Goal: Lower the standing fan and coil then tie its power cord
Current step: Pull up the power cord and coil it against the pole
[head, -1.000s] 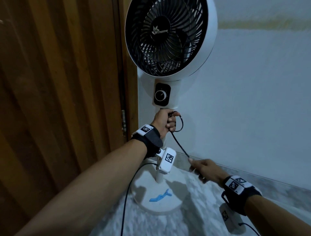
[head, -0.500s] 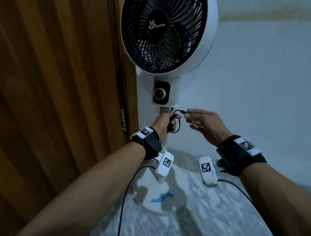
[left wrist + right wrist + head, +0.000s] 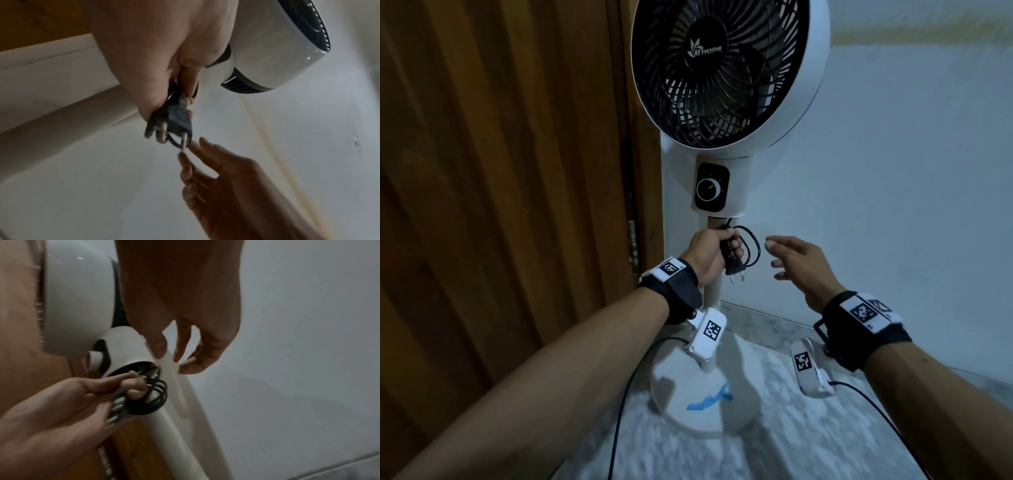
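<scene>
The white standing fan (image 3: 726,72) with a black grille stands in the corner on its round base (image 3: 736,407). My left hand (image 3: 722,251) grips the coiled black power cord (image 3: 752,246) right beside the pole (image 3: 713,291), just under the control knob (image 3: 709,189). The plug (image 3: 734,271) hangs below the fist, prongs down. My right hand (image 3: 774,257) hovers empty to the right of the coil, fingers spread. From the left wrist, the plug (image 3: 177,123) juts out of the fist above the right hand's fingertips (image 3: 202,141). The right wrist view shows the cord loops (image 3: 153,395).
A wooden door (image 3: 500,205) fills the left side and a pale wall (image 3: 893,171) the right. A blue clip (image 3: 710,401) lies on the fan base. The floor (image 3: 774,445) is mottled stone. Thin black camera cables (image 3: 619,411) trail from both wrists.
My right hand brought the cord's free end up from low on the right to the left hand, then let go. It now hovers open, and the plug hangs from the left fist.
</scene>
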Tool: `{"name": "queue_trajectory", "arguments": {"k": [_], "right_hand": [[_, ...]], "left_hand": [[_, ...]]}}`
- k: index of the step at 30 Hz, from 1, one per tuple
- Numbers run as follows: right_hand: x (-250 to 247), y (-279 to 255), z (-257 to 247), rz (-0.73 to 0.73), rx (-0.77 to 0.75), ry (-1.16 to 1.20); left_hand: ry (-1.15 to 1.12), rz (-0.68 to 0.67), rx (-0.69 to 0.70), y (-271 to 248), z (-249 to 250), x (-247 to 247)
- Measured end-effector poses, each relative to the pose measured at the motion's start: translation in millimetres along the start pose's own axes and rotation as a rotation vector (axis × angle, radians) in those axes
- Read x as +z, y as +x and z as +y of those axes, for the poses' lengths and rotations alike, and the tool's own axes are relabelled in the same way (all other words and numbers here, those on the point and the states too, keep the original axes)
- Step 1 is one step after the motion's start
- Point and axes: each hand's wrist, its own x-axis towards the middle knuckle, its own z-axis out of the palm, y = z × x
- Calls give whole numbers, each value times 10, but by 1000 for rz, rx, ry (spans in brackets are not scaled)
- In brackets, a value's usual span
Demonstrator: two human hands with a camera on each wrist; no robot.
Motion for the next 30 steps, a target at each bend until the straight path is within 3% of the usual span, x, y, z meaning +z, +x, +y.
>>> {"name": "queue_trajectory", "arguments": {"k": [6,14,18,22,27,30], "right_hand": [[144,180,62,-214,-6,84],[209,266,111,-288,-27,77],[249,275,137,-275,-35,109],[313,287,113,-243,6,164],[442,333,59,-160,25,231],[511,329,60,-134,28,277]], "left_hand": [[-24,-42,6,-46,67,-33],[123,-32,12,-3,59,-53],[300,2,90,21,-3,-76],[327,29,146,8,-47,-129],[660,25,260,-150,30,-199],[731,108,280,-139,60,-238]]}}
